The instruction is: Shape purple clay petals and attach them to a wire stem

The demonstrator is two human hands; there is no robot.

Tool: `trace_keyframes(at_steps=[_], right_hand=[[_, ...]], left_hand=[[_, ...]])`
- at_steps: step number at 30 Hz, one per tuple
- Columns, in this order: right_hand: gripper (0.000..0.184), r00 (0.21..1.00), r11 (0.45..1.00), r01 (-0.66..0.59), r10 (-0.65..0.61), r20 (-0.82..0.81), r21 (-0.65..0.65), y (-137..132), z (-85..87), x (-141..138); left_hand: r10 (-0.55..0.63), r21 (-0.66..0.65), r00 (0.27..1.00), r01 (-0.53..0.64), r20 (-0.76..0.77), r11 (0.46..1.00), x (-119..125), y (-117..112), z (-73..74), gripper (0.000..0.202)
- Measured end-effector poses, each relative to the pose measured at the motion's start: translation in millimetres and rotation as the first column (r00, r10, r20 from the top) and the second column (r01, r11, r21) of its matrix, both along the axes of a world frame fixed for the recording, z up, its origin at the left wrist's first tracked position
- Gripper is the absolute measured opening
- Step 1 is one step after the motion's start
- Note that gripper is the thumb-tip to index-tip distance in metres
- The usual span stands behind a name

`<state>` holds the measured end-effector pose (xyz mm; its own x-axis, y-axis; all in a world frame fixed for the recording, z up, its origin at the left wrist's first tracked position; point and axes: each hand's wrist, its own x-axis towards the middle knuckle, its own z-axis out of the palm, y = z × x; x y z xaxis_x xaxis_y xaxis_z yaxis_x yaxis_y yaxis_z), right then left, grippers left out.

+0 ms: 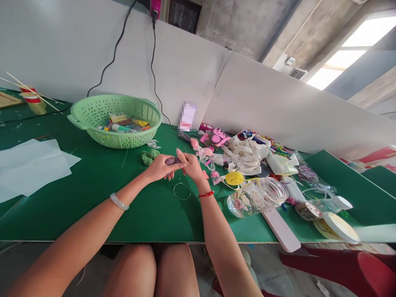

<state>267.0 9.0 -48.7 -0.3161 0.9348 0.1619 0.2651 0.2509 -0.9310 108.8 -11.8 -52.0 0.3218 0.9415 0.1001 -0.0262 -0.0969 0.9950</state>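
Above the green table (123, 214), your left hand (159, 167) and right hand (192, 165) pinch the purple clay lump (170, 161) between closed fingertips

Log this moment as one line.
left hand: holds purple lump | right hand: holds purple lump | nearby: green lump, wire ring, green basket

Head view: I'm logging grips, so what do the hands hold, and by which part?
A small purple lump, held between both hands: left hand around its left end, right hand with fingertips on its right end.
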Motion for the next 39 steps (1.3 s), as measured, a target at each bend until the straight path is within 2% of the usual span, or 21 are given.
trace_keyframes(at_steps=[5,9,12,14,15,17,19,21,23,26,28,32,35,37,39], right_hand=[[0.065,0.965,0.999,0.007,-0.019,-0.26,-0.048,0.5,0.7,-4.6],[0.06,0.88,0.987,0.055,-0.119,-0.459,-0.151,2.2,3.9,-6.2],[0.057,0.806,0.96,0.119,-0.242,-0.54,-0.252,3.7,4.9,-5.1],[0.056,0.801,0.941,0.191,-0.313,-0.51,-0.279,2.9,3.8,-6.6],[0.056,0.829,0.942,0.21,-0.313,-0.463,-0.261,1.8,2.8,-8.6],[0.058,0.913,0.965,0.182,-0.237,-0.332,-0.189,-1.4,0.6,-14.2],[0.063,0.962,0.986,0.09,-0.123,-0.244,-0.142,-4.6,-1.3,-20.2],[0.07,0.961,0.992,0.008,-0.043,-0.275,-0.128,-6.1,-2.6,-24.1],[0.073,0.936,0.99,-0.045,-0.004,-0.353,-0.132,-5.6,-3.6,-25.1],[0.073,0.911,0.978,-0.1,0.016,-0.413,-0.184,-3.5,-5.5,-24.9],[0.073,0.904,0.963,-0.146,0.038,-0.426,-0.225,-3.3,-7.0,-25.8],[0.074,0.894,0.95,-0.202,0.08,-0.441,-0.237,-5.6,-7.8,-28.2],[0.076,0.925,0.969,-0.177,0.103,-0.367,-0.173,-6.3,-5.4,-25.2],[0.076,0.96,0.993,-0.08,0.052,-0.273,-0.091,-5.3,-4.0,-20.6],[0.076,0.986,0.997,0.068,-0.061,-0.153,0.037,-3.6,-3.5,-15.5]], left_hand=[[0.033,-0.01,0.994,-0.032,0.104,0.999,7.6,-2.5,0.7,0.052],[0.055,-0.053,0.983,-0.047,0.174,0.998,10.6,-2.3,3.7,0.052],[0.079,-0.062,0.979,-0.069,0.187,0.996,9.7,-0.9,3.6,0.052],[0.123,-0.051,0.98,-0.116,0.158,0.992,7.7,1.2,1.2,0.054],[0.139,-0.036,0.982,-0.136,0.128,0.99,6.4,2.6,-0.6,0.055],[0.146,0.005,0.988,-0.146,0.051,0.989,3.5,5.5,-4.1,0.06],[0.128,0.028,0.992,-0.128,-0.006,0.991,1.0,7.2,-5.9,0.069],[0.132,0.046,0.99,-0.129,-0.045,0.991,-0.7,6.4,-4.8,0.075],[0.19,0.102,0.971,-0.177,-0.142,0.979,-1.6,3.2,-1.3,0.069],[0.319,0.22,0.881,-0.254,-0.349,0.942,-2.8,-2.2,4.0,0.057],[0.302,0.215,0.859,-0.231,-0.413,0.949,-4.1,-3.4,5.2,0.055],[0.168,0.15,0.929,-0.124,-0.33,0.981,-6.1,0.6,2.3,0.052],[0.206,0.229,0.944,-0.147,-0.259,0.962,-6.3,4.7,0.3,0.054],[0.231,0.287,0.945,-0.16,-0.233,0.944,-6.1,6.4,0.5,0.057],[0.234,0.304,0.948,-0.162,-0.216,0.939,-5.3,6.8,1.4,0.057]])
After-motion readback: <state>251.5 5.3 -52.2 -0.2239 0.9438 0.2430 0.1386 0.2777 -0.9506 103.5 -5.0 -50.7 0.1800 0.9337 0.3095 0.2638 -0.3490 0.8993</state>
